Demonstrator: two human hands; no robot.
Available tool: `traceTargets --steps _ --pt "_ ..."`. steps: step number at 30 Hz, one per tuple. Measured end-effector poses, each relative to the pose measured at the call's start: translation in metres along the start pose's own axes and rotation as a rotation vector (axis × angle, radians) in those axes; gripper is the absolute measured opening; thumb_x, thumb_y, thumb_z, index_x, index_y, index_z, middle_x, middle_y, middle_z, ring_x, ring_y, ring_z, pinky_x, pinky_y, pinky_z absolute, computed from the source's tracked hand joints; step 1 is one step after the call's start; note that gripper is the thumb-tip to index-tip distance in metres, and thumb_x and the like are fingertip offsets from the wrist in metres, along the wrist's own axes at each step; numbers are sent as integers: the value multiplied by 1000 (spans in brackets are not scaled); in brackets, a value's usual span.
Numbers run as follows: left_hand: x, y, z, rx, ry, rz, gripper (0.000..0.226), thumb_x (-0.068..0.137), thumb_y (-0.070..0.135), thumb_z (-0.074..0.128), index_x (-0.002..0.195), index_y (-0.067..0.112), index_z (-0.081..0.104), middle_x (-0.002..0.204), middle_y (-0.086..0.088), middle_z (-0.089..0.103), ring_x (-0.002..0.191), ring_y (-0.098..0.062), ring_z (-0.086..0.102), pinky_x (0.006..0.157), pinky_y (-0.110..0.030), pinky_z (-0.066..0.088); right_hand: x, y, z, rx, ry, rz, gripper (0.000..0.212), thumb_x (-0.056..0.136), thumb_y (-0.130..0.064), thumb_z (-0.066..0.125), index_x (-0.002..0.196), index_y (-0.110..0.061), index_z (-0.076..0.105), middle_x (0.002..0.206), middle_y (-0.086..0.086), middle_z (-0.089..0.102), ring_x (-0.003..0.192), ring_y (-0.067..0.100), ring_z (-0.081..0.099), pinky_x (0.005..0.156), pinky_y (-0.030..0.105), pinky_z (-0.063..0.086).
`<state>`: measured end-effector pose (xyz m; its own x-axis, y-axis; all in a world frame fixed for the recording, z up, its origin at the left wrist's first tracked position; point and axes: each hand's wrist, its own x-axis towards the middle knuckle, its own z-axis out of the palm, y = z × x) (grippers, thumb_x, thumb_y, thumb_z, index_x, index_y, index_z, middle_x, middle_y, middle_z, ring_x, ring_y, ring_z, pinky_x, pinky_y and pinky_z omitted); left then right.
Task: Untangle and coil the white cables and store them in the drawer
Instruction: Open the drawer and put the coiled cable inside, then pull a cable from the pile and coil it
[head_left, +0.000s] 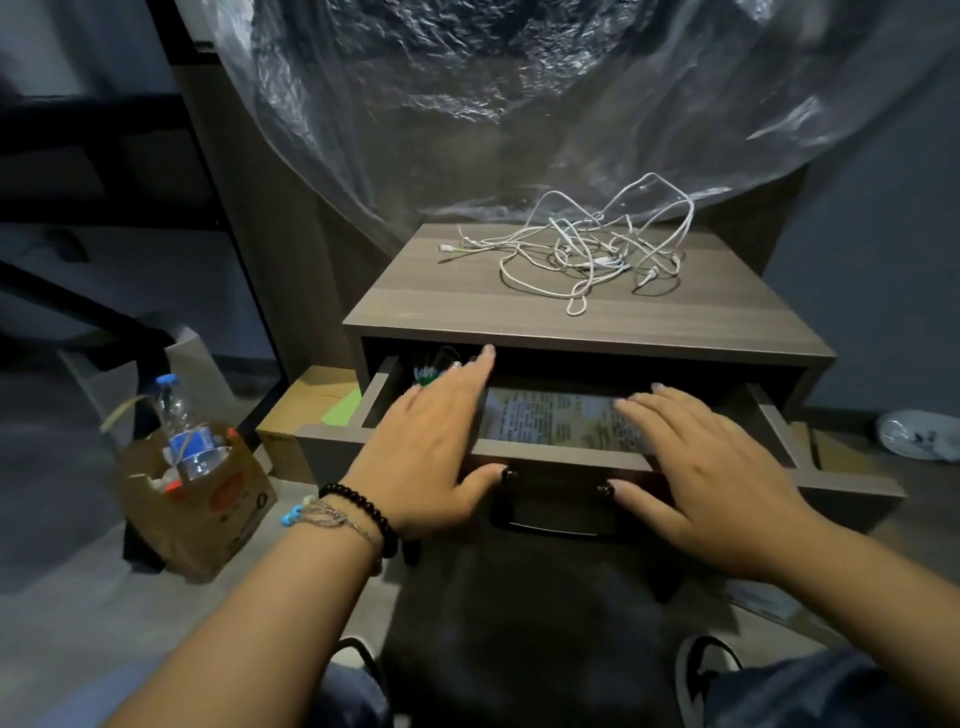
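A tangle of white cables (576, 249) lies on top of the brown nightstand (467, 312), toward its back. Below, the drawer (332, 434) is pulled partly out, with a black handle (550, 514) on its front. My left hand (436, 441) lies flat over the drawer's front edge, fingers straight and reaching inside, thumb on the front by the handle. My right hand (696, 467) lies the same way at the right, fingers over the edge, thumb near the handle. A printed paper (550, 421) lines the drawer; something green and white (431, 371) sits at its back left.
A brown paper bag (197, 499) with plastic bottles (182, 431) stands on the floor at the left. A cardboard box (301, 410) sits beside the nightstand. Clear plastic sheeting (519, 104) hangs behind. A white bundle (919, 434) lies on the floor at the right.
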<state>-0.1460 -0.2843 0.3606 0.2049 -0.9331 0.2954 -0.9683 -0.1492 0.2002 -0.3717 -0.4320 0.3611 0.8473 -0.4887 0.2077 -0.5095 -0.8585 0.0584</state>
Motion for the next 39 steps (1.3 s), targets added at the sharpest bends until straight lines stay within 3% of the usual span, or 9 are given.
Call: traceTargets --steps 3,9,15,19,22,25,29,34,39 --pt "15 0 2 0 -28 -115 110 81 65 54 147 24 -24 160 -1 10 146 -19 15 118 -44 20 10 6 4 -37 9 -8 85 81 -71 36 148 -19 32 153 3 35 145 20 22 109 31 18" --pt "45 -5 4 104 -131 -196 100 82 72 40 151 22 -13 161 0 -8 148 -18 -8 119 -47 6 36 17 12 -20 61 20 90 80 -75 23 152 -21 21 158 5 23 148 23 11 116 37 12" --pt "68 -9 19 208 -117 -291 102 67 81 4 152 24 -5 160 -2 -13 147 -19 -15 117 -56 1 66 30 14 47 81 91 93 82 -71 44 153 -30 1 161 8 1 149 26 -4 120 45 4" --pt "76 -5 33 197 -36 -349 79 88 69 18 151 24 1 160 -4 -7 146 -23 -14 114 -60 -3 82 36 18 37 59 110 88 84 -72 40 153 -32 4 161 3 9 149 23 1 120 47 2" --pt "82 1 41 208 34 -395 70 93 59 28 149 24 8 158 -8 1 146 -27 -9 114 -61 -1 87 34 19 58 75 135 82 85 -68 44 151 -33 10 159 3 13 148 22 7 119 48 6" --pt "91 5 47 235 150 -423 64 91 58 37 144 24 23 151 -10 18 142 -31 9 112 -60 6 90 30 19 52 142 163 75 86 -60 53 148 -32 22 153 4 25 144 23 18 117 48 12" --pt "100 3 44 299 262 -480 61 84 65 46 130 25 43 125 -6 42 118 -28 38 104 -54 24 95 25 23 12 205 200 68 72 -37 79 132 -25 48 132 9 50 128 29 45 107 51 33" --pt "107 3 41 372 292 -518 64 79 71 46 119 21 51 108 -5 47 102 -26 44 93 -49 31 100 23 25 63 317 257 63 49 -26 91 105 -19 65 102 6 62 96 28 61 86 47 47" --pt "108 7 29 244 252 -590 61 80 73 42 120 27 48 110 4 43 110 -20 41 97 -45 27 103 22 17 76 273 280 56 58 -29 87 107 -23 62 103 0 59 97 24 57 85 41 42"
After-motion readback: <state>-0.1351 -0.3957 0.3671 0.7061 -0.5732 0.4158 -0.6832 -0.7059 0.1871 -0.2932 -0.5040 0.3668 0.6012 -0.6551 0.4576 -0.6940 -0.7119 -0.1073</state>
